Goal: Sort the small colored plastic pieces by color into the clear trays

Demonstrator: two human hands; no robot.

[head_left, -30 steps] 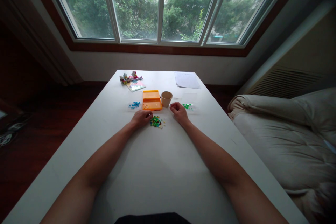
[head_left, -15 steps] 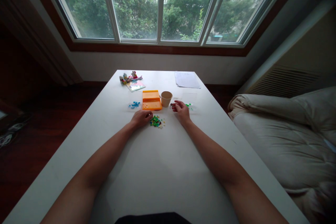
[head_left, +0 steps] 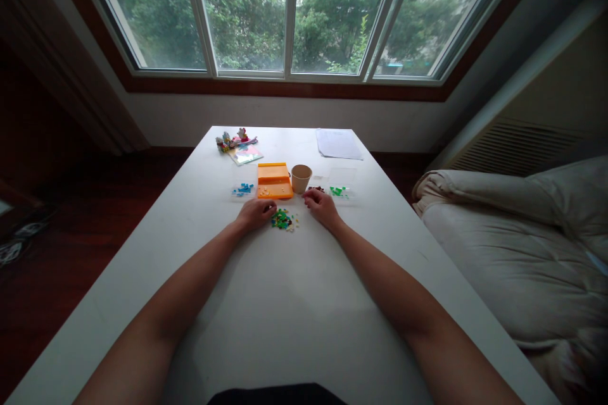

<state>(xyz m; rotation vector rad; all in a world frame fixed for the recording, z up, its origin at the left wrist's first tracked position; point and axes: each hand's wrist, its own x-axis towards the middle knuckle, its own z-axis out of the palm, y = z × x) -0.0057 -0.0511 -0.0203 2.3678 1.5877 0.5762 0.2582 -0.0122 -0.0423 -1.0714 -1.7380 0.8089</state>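
A small heap of mixed green, yellow, white and dark building bricks lies on the white table. My left hand rests at the heap's left side with its fingers curled in; whatever they hold, if anything, is hidden. Right of the heap, my right hand is low over the table, thumb and fingertips drawn together, with anything between them too small to make out. Just beyond it are dark brown bricks, partly covered by the hand, and a clear box with green bricks.
An open orange case with pale bricks stands beside a brown paper cup. Blue bricks sit in a clear box on the left. Small figures, a colourful card and paper sheets lie at the back.
My right hand has come left and slightly toward me, away from the brown bricks, uncovering more of the green ones. My left hand stays in place.
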